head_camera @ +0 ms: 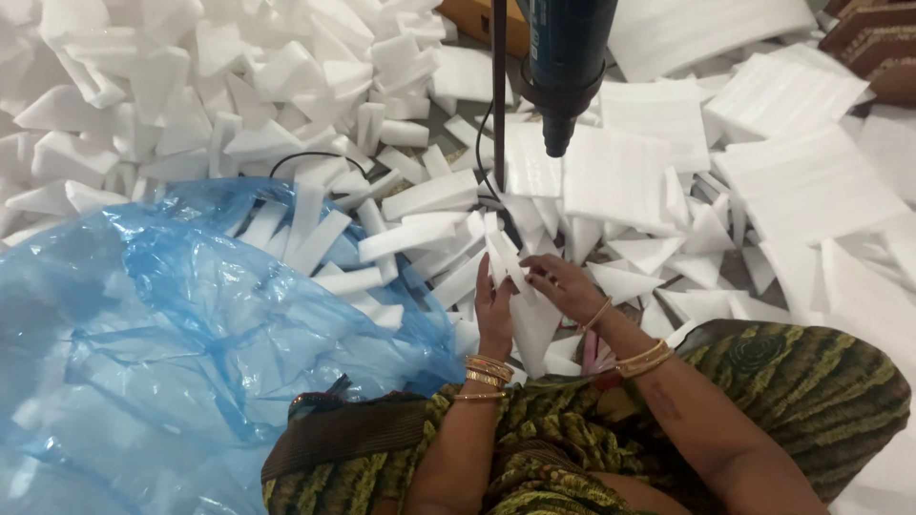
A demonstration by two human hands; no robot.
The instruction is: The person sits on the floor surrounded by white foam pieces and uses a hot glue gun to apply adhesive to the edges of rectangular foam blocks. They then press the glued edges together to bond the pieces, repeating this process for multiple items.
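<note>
Near the seated person's lap, the left hand (494, 310) and right hand (563, 286) grasp a folded white foam piece (525, 303), long axis pointing far-left to near-right, before foam heaps (191, 86) and a hanging dark tool (565, 72).

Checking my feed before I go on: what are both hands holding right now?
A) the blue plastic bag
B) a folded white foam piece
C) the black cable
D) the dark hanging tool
B: the left hand and right hand both grip a white foam piece, apart from the blue bag.
</note>
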